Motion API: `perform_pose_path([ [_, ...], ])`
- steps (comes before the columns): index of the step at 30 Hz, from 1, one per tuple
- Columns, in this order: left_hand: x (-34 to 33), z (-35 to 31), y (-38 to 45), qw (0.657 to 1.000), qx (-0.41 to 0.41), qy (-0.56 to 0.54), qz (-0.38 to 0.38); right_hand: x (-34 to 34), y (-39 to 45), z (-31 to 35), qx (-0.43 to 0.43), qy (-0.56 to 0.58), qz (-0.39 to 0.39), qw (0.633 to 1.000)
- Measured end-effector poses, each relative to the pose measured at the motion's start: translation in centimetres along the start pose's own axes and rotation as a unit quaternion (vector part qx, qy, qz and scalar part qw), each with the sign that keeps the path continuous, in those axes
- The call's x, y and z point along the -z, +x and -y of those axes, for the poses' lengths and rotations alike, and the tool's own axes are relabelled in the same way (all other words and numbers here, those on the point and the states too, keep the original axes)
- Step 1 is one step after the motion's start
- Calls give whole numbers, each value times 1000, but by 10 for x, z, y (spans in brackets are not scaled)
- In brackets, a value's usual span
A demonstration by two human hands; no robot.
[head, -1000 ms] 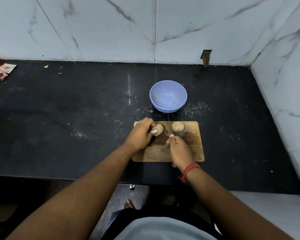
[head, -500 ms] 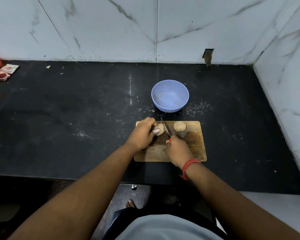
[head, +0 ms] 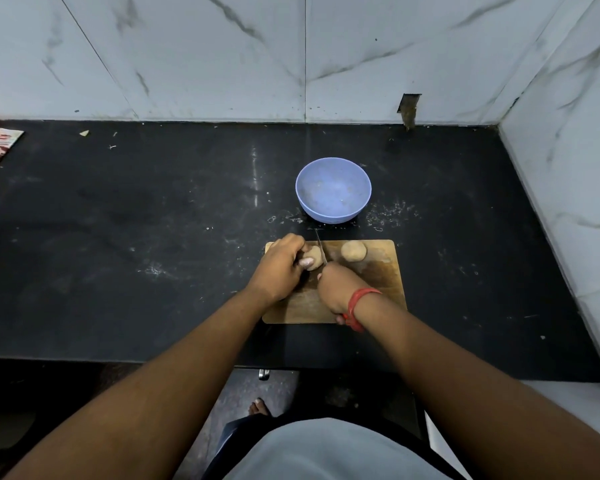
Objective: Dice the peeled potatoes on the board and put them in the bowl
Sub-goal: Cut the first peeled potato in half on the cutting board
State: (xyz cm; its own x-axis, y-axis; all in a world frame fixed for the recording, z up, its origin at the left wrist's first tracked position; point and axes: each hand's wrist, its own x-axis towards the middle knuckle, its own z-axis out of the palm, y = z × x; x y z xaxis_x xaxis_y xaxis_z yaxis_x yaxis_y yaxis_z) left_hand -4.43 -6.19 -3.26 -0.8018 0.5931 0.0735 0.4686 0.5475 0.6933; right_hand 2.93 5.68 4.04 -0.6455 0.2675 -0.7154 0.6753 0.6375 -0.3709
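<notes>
Two peeled potatoes on wooden board (head: 378, 289): near potato (head: 314, 259) under knife blade (head: 321, 249), whole potato (head: 353, 251) right; blue bowl (head: 333, 190) beyond.

One view only, worn on the head, looking forward and steeply down over both forearms. Wide-angle, bending the counter (head: 153, 237) edges and wall (head: 222, 57) seams. Centred on the board (head: 378, 271), close below, with the bowl (head: 333, 190) toward 12 o'clock and the wall corner at 2 o'clock. Floor and torso at 6 o'clock.
</notes>
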Motion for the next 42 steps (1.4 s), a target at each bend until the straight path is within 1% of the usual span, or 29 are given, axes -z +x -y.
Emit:
perform_pose_path([
  [4,0,1,1,1000,3,-10,4,1,4,0,13,18,-10,1000],
  [9,1,-1,1,1000,4,-16,3,-12,0,-9,-27,9,13,1000],
  [14,0,0,1,1000,7,-10,-1,-7,10,1,-60,10,32,998],
  [18,1,-1,1,1000,6,-16,7,-5,12,4,-51,-11,37,998],
  [24,2,-1,1,1000,11,-26,7,-16,-18,-31,-32,-21,26,999],
  [27,2,1,0,999,14,-29,11,-15,-32,-47,-18,13,26,999],
  [29,1,3,0,1000,13,-26,10,-16,-37,-51,-2,55,-3,999],
  [32,-1,5,-1,1000,14,-23,5,-19,-39,-48,35,86,-42,995],
  [34,-1,5,-1,1000,15,-24,4,-19,-36,-41,51,95,-51,993],
  [37,-1,5,-2,999,17,-29,-2,-20,-30,-31,60,95,-47,993],
  [42,-2,3,-3,999,21,-33,-10,-18,-28,-20,42,110,-23,993],
])
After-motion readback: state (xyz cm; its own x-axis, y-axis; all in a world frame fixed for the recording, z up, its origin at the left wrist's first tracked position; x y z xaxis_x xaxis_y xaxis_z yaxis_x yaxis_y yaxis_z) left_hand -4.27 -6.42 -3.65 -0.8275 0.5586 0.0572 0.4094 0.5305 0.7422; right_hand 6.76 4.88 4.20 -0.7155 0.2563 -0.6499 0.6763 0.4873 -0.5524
